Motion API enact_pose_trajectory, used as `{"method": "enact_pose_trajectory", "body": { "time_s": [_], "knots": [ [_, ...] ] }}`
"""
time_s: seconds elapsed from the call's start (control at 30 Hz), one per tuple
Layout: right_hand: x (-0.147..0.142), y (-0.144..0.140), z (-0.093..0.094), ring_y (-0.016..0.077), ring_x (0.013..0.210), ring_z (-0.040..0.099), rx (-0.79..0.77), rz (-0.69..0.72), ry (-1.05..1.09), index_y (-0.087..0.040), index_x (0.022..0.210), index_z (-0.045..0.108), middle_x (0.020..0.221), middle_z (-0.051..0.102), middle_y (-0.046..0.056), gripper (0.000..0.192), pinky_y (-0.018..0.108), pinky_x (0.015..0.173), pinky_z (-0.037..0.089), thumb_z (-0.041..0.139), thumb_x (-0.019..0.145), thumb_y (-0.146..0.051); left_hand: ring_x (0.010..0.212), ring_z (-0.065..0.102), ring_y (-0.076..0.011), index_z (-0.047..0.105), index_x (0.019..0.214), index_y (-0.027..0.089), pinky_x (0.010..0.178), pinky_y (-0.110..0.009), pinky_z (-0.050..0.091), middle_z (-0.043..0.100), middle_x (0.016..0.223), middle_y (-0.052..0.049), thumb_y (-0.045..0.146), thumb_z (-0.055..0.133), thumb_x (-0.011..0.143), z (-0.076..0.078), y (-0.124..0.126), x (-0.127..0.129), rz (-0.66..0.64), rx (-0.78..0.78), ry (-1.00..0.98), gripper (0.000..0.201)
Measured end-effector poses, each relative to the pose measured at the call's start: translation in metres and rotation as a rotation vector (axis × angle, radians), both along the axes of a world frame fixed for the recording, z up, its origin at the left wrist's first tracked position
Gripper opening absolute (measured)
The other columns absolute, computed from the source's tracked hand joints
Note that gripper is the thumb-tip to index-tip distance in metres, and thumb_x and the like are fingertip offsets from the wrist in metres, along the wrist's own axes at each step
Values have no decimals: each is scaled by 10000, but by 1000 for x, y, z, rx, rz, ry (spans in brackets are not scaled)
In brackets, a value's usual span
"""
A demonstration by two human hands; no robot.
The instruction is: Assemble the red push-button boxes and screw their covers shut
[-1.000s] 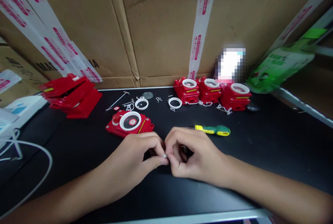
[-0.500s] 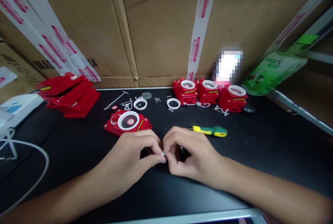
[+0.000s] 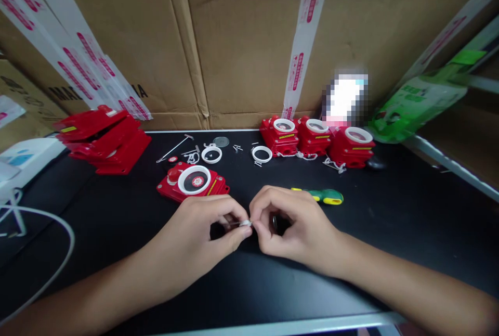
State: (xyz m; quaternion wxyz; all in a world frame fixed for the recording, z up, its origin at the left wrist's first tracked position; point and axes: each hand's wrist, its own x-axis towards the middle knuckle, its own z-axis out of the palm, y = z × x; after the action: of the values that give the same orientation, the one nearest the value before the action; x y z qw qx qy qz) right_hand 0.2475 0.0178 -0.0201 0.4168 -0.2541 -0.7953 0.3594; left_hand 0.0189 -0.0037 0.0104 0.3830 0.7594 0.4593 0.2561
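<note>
I see left hand (image 3: 202,232) and right hand (image 3: 290,227) both pinched closed on one small white piece (image 3: 245,223) | red box (image 3: 193,182) at 11 o'clock | screwdriver (image 3: 325,196) at 2 o'clock

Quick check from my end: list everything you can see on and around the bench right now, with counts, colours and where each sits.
small part: 1, white, pinched between the fingertips of both hands
red unit: 1, red with white ring, just beyond the left hand
finished units: 3, red with white rings, in a row at the back right
red housings: a pile, count unclear, back left
loose rings: 2, white, back centre among small screws
screwdriver: 1, green and yellow, beyond the right hand
cable: 1, white, far left
cardboard boxes: brown, taped, behind the bench
bench: black
left hand: pinching
right hand: pinching
</note>
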Motion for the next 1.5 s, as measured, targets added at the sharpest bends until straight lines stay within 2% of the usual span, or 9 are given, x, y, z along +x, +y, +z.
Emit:
{"method": "enact_pose_trajectory", "body": {
  "time_s": [0.17, 0.37, 0.53, 0.77, 0.9, 1.1, 1.3, 1.43, 1.5],
  "knots": [
    [1, 1, 2, 68, 599, 644, -38, 0, -5, -167, 902, 695, 822, 696, -6, 121, 172, 552, 479, 727, 854, -61, 736, 654, -125, 784, 921, 249, 714, -225, 517, 770, 858, 45, 231, 698, 1012, 0, 0, 0, -23, 31, 38, 126],
    [1, 0, 3, 73, 575, 611, -115, 23, -9, -189, 902, 661, 730, 658, -46, 147, 178, 543, 472, 705, 847, -60, 790, 693, -132, 779, 932, 248, 716, -235, 518, 776, 905, 34, 228, 692, 1023, -4, 1, -1, -14, 13, -22, 127],
    [0, 1, 4, 76, 605, 631, -66, -16, 6, -187, 913, 684, 790, 671, -26, 116, 181, 552, 486, 704, 889, -76, 806, 703, -119, 765, 948, 253, 730, -223, 528, 762, 909, 49, 227, 670, 1034, -3, -1, 0, -7, -22, -50, 131],
    [-1, 0, 5, 90, 660, 652, -49, -53, -18, -181, 939, 698, 845, 685, -4, 104, 189, 588, 524, 700, 918, -79, 848, 748, -146, 783, 939, 241, 771, -247, 570, 788, 908, 32, 253, 676, 1025, 0, -2, 2, 25, -125, -112, 137],
    [0, 0, 4, 98, 676, 653, 33, -57, -59, -190, 941, 690, 864, 686, 0, 135, 202, 603, 526, 701, 905, -60, 831, 736, -135, 785, 922, 241, 769, -243, 562, 784, 896, 39, 229, 685, 1009, 0, -2, 2, 30, -108, -100, 133],
    [2, 0, 6, 109, 735, 668, 173, -51, -83, -166, 995, 711, 909, 720, 40, 90, 213, 658, 545, 688, 997, -79, 816, 730, -121, 794, 914, 252, 757, -225, 556, 781, 887, 53, 257, 696, 1015, -2, -4, 3, 69, -97, -117, 140],
    [6, -3, 11, 112, 746, 693, 137, 4, -90, -98, 1102, 750, 978, 747, 90, 100, 217, 679, 569, 729, 1006, -115, 827, 749, -145, 795, 875, 233, 746, -243, 562, 791, 880, 29, 301, 706, 1008, -3, -3, 3, 93, -116, -148, 173],
    [8, -2, 11, 120, 793, 724, 120, 12, -95, -111, 1061, 780, 930, 768, 81, 55, 214, 733, 572, 734, 1061, -142, 759, 721, -125, 793, 820, 247, 697, -225, 537, 779, 824, 45, 277, 716, 987, -5, -1, 0, 107, -63, -135, 186],
    [8, -2, 10, 119, 771, 715, 161, 3, -98, -105, 1041, 780, 916, 773, 84, 59, 211, 706, 560, 723, 1051, -107, 732, 719, -119, 796, 801, 254, 677, -220, 532, 782, 804, 53, 273, 721, 978, -6, -1, -1, 109, -34, -121, 193]
  ]
}}
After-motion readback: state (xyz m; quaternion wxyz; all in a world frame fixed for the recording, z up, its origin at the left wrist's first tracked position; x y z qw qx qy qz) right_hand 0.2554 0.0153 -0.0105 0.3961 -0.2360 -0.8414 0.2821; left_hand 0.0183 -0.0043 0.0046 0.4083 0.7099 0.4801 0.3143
